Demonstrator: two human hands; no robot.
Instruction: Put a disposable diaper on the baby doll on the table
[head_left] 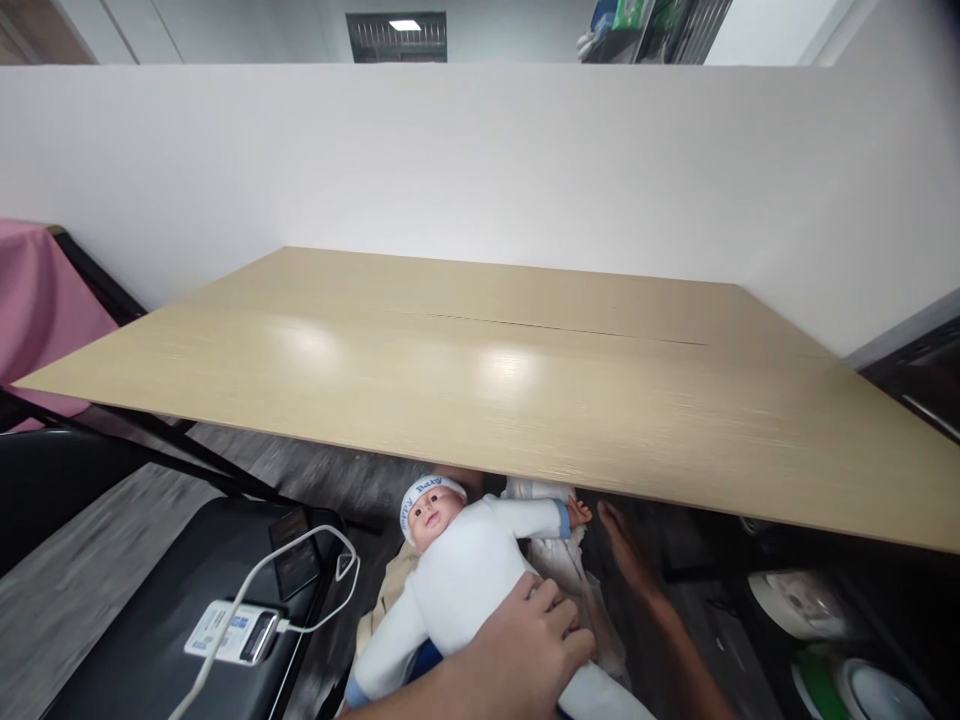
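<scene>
A baby doll [472, 570] in a white suit with blue cuffs lies tilted on its back below the table's front edge. Its white headband carries blue lettering. My left hand [544, 630] lies across the doll's lower body near the top of one leg, fingers curled round it. On the right, a bare limb in shadow reaches up from the bottom edge; it looks like my right hand [621, 535] and forearm. Its fingers are blurred, and it ends just beside the doll's outstretched hand. Crumpled whitish plastic [566, 570] shows behind the doll.
A pale wooden table [480, 390] spans the view before a white partition [480, 160]. At left, a black seat [150, 620] holds a phone [294, 560] and a white device [232, 632] with a cable. Pink cloth [45, 300] hangs far left. Round containers [799, 605] stand under the table at right.
</scene>
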